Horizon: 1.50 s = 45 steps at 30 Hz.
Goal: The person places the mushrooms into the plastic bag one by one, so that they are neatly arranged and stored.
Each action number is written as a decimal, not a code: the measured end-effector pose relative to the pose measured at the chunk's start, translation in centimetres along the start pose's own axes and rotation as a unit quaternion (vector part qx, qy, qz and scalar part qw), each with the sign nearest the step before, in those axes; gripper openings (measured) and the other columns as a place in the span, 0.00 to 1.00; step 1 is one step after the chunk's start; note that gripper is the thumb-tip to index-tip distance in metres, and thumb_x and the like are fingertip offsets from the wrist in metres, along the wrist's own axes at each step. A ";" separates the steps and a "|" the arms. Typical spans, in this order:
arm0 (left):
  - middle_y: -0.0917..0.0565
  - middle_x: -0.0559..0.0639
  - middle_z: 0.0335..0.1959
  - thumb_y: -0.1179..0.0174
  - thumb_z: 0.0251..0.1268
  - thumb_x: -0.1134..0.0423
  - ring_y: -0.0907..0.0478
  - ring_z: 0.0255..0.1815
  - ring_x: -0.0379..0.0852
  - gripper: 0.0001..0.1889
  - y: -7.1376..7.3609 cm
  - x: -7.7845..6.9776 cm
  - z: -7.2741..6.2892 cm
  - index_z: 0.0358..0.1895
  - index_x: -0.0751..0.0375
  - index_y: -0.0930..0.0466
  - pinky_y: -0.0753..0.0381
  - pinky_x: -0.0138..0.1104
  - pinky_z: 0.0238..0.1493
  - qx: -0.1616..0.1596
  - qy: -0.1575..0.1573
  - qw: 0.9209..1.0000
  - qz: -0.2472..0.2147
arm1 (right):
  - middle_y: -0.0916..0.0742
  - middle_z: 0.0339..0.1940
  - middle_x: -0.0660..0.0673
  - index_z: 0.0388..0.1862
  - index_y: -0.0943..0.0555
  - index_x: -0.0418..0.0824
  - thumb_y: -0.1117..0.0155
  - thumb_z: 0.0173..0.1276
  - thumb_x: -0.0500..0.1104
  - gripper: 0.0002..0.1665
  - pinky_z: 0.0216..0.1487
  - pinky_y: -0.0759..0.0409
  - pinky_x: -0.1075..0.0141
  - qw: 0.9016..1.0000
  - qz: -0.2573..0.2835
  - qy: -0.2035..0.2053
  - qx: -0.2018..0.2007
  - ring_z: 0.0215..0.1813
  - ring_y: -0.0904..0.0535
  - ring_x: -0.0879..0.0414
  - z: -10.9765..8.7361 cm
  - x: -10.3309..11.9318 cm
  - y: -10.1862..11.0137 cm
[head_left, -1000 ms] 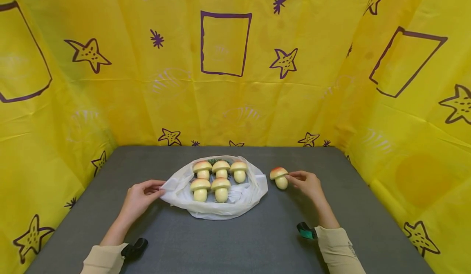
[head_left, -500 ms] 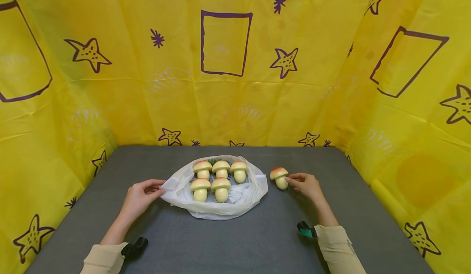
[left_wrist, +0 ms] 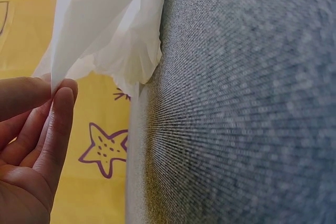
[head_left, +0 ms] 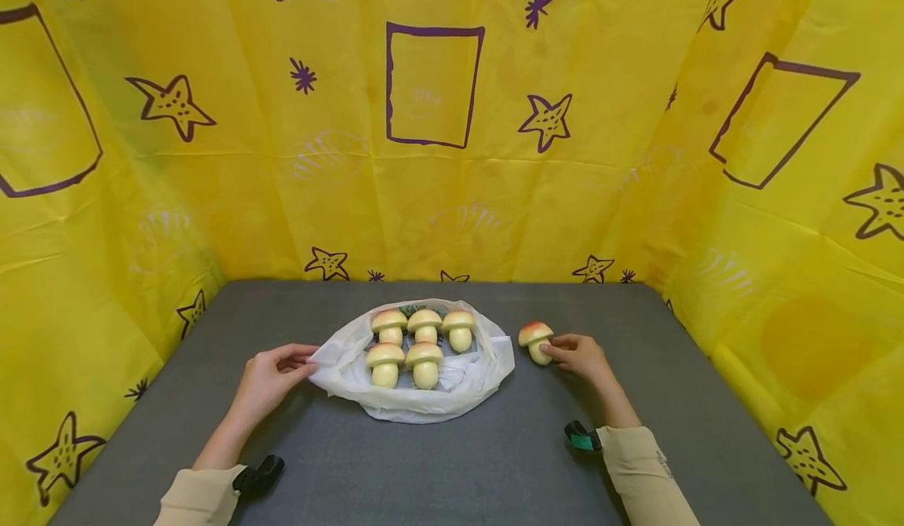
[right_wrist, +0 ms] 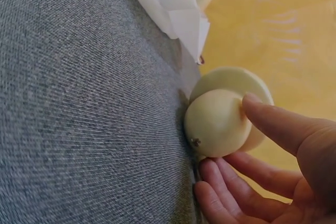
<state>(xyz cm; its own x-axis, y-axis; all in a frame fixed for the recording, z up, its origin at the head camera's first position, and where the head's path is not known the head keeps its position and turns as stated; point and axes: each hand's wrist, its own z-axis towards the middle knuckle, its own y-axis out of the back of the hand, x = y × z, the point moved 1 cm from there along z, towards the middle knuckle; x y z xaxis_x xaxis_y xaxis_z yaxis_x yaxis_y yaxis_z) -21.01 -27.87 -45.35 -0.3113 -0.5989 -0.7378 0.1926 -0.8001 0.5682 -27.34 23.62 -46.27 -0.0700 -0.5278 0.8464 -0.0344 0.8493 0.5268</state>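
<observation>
A white plastic bag (head_left: 417,408) lies spread on the table with its mouth open upward. Several toy mushrooms (head_left: 424,356) with pale stems and cream-to-orange caps sit inside it. At the bag's left corner my left hand (head_left: 268,377) pinches the edge between thumb and fingers; the left wrist view shows the stretched film (left_wrist: 94,19). One more mushroom (head_left: 534,334) lies on the table, right of the bag and apart from it. My right hand (head_left: 582,357) holds its stem (right_wrist: 215,121), thumb on one side and fingers on the other.
The grey cloth-covered table (head_left: 438,479) has yellow curtains (head_left: 438,220) with purple drawings along its back and sides. Some green and dark print shows at the bag's far rim (head_left: 452,304).
My right hand has shifted slightly left and down, its thumb moving from beside the cap onto the stem. The mushroom has barely moved. The left hand and the bag stay put.
</observation>
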 end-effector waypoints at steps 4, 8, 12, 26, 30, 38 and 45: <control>0.14 0.53 0.34 0.31 0.54 0.63 0.22 0.29 0.31 0.14 0.0 0.0 0.0 0.45 0.61 0.15 0.23 0.21 0.31 -0.001 0.000 1.000 0.002 | 0.16 0.47 0.30 0.53 0.23 0.25 0.32 0.62 0.47 0.29 0.41 0.16 0.61 1.000 0.001 -0.002 0.004 0.40 0.16 0.52 0.1 -0.2 -0.2; 0.14 0.53 0.33 0.31 0.54 0.63 0.22 0.29 0.31 0.14 -0.1 0.1 0.0 0.44 0.61 0.15 0.23 0.20 0.32 -0.003 0.001 1.000 0.005 | 0.17 0.48 0.29 0.53 0.24 0.24 0.32 0.62 0.47 0.30 0.41 0.16 0.59 1.000 -0.005 -0.001 0.011 0.40 0.16 0.50 0.4 -0.3 -0.4; 0.14 0.53 0.32 0.31 0.54 0.63 0.22 0.29 0.31 0.13 -0.2 0.1 0.0 0.44 0.60 0.15 0.23 0.21 0.32 -0.004 0.001 1.000 0.009 | 0.17 0.48 0.29 0.53 0.24 0.24 0.32 0.61 0.47 0.30 0.41 0.16 0.59 1.000 -0.009 -0.004 0.017 0.40 0.16 0.49 0.5 -0.3 -0.5; 0.14 0.53 0.33 0.31 0.54 0.62 0.22 0.29 0.33 0.13 -0.1 0.0 0.1 0.44 0.60 0.15 0.22 0.21 0.32 -0.002 -0.002 1.000 0.006 | 0.17 0.50 0.29 0.54 0.24 0.24 0.31 0.61 0.48 0.32 0.40 0.16 0.60 0.999 -0.026 -0.003 0.028 0.39 0.16 0.51 0.6 0.2 -0.8; 0.14 0.53 0.33 0.31 0.54 0.62 0.22 0.29 0.33 0.13 -0.1 0.0 0.1 0.44 0.60 0.15 0.22 0.22 0.31 -0.001 -0.006 1.000 0.004 | 0.17 0.50 0.30 0.54 0.24 0.25 0.30 0.60 0.49 0.33 0.40 0.16 0.60 0.999 -0.028 -0.007 0.030 0.39 0.16 0.51 0.6 0.1 -0.8; 0.14 0.53 0.33 0.31 0.54 0.63 0.22 0.29 0.32 0.13 -0.1 -0.1 0.0 0.44 0.60 0.15 0.22 0.22 0.31 0.002 -0.003 1.000 0.003 | 0.17 0.51 0.31 0.53 0.23 0.26 0.30 0.59 0.51 0.33 0.40 0.17 0.62 0.999 -0.039 -0.018 0.031 0.37 0.16 0.53 0.6 0.1 -0.8; 0.14 0.53 0.34 0.31 0.54 0.63 0.22 0.30 0.34 0.14 -0.1 0.1 0.1 0.45 0.61 0.16 0.23 0.21 0.31 -0.001 -0.006 1.000 0.005 | 0.16 0.48 0.32 0.51 0.21 0.27 0.29 0.58 0.50 0.31 0.40 0.17 0.62 0.999 -0.041 -0.019 0.022 0.36 0.16 0.54 0.5 0.3 -0.8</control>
<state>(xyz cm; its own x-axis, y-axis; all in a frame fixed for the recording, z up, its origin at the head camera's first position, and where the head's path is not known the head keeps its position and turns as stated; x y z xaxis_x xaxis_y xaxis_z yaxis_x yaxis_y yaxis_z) -21.16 -27.88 -45.40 -0.3205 -0.6060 -0.7281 0.1980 -0.7945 0.5741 -27.78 22.78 -46.51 -0.1022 -0.5951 0.7971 -0.0859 0.8036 0.5890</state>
